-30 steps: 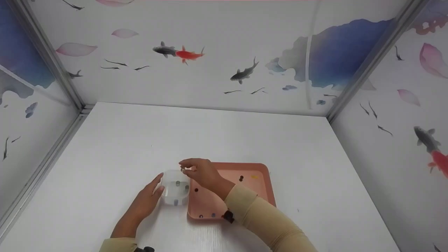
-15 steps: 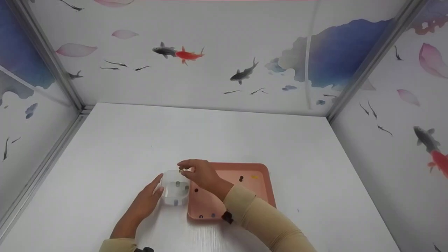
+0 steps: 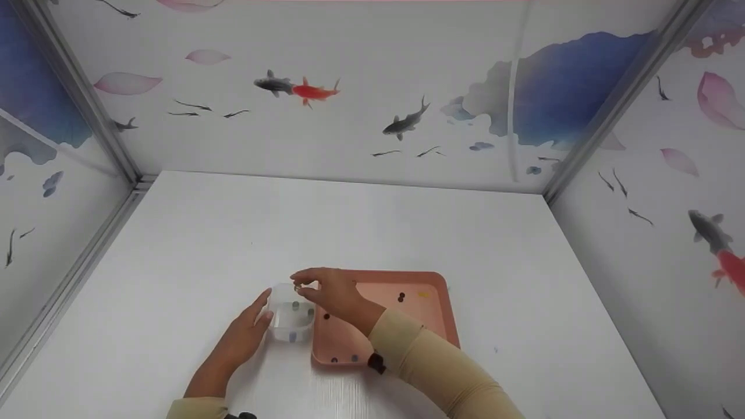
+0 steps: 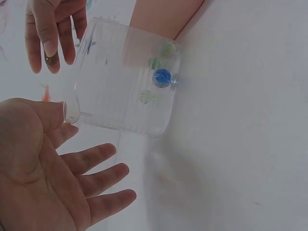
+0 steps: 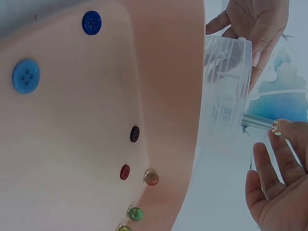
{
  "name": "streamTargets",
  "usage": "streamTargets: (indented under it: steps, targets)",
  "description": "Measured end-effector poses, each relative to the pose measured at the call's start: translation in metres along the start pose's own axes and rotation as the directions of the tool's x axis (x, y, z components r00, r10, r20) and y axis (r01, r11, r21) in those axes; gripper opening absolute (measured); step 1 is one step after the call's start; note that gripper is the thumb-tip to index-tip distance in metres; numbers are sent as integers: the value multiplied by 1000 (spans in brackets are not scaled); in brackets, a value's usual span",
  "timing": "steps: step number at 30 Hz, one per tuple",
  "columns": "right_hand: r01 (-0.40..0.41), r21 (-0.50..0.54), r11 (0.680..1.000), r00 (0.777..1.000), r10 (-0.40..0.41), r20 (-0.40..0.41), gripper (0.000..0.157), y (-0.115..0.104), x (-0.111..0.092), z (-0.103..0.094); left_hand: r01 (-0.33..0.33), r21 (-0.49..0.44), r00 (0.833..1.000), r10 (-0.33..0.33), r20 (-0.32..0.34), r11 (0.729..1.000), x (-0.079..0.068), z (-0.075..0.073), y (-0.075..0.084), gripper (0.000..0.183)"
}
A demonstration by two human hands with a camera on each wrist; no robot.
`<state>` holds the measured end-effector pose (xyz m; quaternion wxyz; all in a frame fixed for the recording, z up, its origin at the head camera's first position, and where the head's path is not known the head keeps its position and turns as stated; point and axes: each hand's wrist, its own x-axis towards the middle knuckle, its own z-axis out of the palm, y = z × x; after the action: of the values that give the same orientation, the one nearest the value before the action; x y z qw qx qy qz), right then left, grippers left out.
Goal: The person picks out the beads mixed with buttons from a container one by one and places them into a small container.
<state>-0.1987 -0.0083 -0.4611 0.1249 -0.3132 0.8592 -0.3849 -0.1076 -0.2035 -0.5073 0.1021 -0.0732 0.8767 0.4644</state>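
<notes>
My right hand point(image 3: 334, 292) pinches a small clear marble point(image 5: 276, 127) with coloured flecks between thumb and forefinger, above the far rim of a clear plastic box point(image 3: 283, 321). In the left wrist view, a blue marble point(image 4: 162, 77) and several greenish marbles point(image 4: 146, 96) lie at the bottom of the box. My left hand point(image 3: 244, 333) touches the box's left side, its fingers extended and the thumb near the rim. The salmon-pink tray point(image 3: 447, 314) stands right beside the box, partly hidden under my right forearm.
In the tray lie a light blue button point(image 5: 26, 76), a dark blue button point(image 5: 91, 22), a black button point(image 5: 135, 134) and a red button point(image 5: 125, 172). Near its wall sit an orange marble point(image 5: 151, 178) and a green marble point(image 5: 135, 213). Printed panels point(image 3: 349, 134) surround the white table point(image 3: 233, 209).
My right hand has shifted slightly left and nearer over the box, the marble still pinched. The left hand, box and tray have stayed put.
</notes>
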Motion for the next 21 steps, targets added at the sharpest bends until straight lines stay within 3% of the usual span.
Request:
streamTargets:
  steps: [8,18,21]
  targets:
    - [3,-90,996,1000,-4,-9,27,-1,0,4,-4,11,1000,4,-6,1000,1,2,-1,56]
    - [174,-152,973,985,-175,9,26,0,2,6,-7,19,1000,7,-8,1000,0,1,-2,56]
    - [192,-138,972,981,-191,18,27,1,3,8,-4,30,1000,4,-9,1000,0,1,-2,56]
